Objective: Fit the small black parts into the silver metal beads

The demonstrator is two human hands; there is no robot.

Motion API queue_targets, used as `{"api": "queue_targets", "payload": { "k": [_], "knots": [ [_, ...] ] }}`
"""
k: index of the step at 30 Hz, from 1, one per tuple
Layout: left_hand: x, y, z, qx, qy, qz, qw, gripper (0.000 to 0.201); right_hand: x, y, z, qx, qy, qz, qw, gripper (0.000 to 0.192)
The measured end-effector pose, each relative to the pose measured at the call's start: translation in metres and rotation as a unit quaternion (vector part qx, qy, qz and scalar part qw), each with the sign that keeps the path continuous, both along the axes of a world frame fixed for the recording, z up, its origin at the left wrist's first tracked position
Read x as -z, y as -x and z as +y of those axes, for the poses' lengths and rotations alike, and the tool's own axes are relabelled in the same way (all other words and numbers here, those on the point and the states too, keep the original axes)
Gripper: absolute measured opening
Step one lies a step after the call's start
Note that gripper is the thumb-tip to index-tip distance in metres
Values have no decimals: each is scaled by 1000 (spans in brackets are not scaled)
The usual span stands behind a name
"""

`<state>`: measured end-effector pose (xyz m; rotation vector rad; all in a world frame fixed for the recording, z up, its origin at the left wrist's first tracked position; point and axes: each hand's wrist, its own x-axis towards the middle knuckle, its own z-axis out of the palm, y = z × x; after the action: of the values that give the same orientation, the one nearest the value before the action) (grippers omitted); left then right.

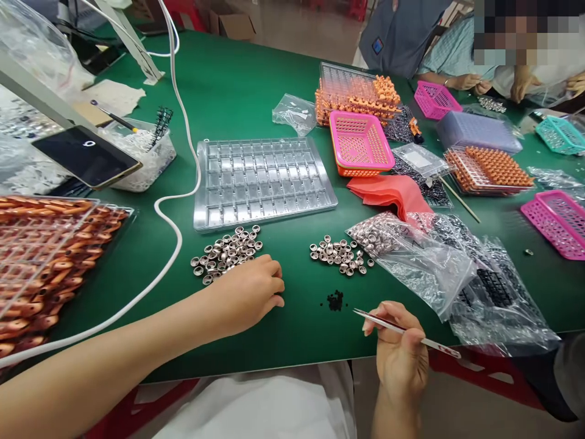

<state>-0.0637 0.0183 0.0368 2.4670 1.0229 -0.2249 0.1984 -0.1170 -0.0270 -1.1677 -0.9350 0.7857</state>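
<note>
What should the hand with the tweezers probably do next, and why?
Likely swing the tweezers left to the small black bits. The right hand holds them just beside that clump, tips pointing toward it, while the left hand rests by the metal rings.

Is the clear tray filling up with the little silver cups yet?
Not yet. The clear tray looks empty in every pocket. Done so far: two piles of silver cups and are tipped out on the green table. In hand: the right hand holds tweezers near tiny black bits; the left hand rests by one pile.
</note>
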Motion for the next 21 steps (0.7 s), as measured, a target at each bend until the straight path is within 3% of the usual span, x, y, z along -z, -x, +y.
{"api": "queue_targets", "payload": {
  "k": [3, 7, 10, 13, 21],
  "knots": [
    [1, -12, 10, -14, -35, -14, 999, 18, 5, 0, 2, -17, -3, 30, 999, 40],
    [15, -37, 32, -15, -76, -60, 995, 20, 11, -3, 7, -24, 15, 64, 998, 35],
    [25, -51, 45, -1, -76, -80, 994, 17, 14, -6, 10, -18, 33, 81, 996, 22],
    [31, -55, 49, 4, -75, -87, 993, 14, 14, -7, 12, -9, 39, 87, 995, 8],
    [35, -52, 48, 9, -83, -101, 991, 16, 11, -5, 13, -8, 58, 98, 993, 6]
  ]
}}
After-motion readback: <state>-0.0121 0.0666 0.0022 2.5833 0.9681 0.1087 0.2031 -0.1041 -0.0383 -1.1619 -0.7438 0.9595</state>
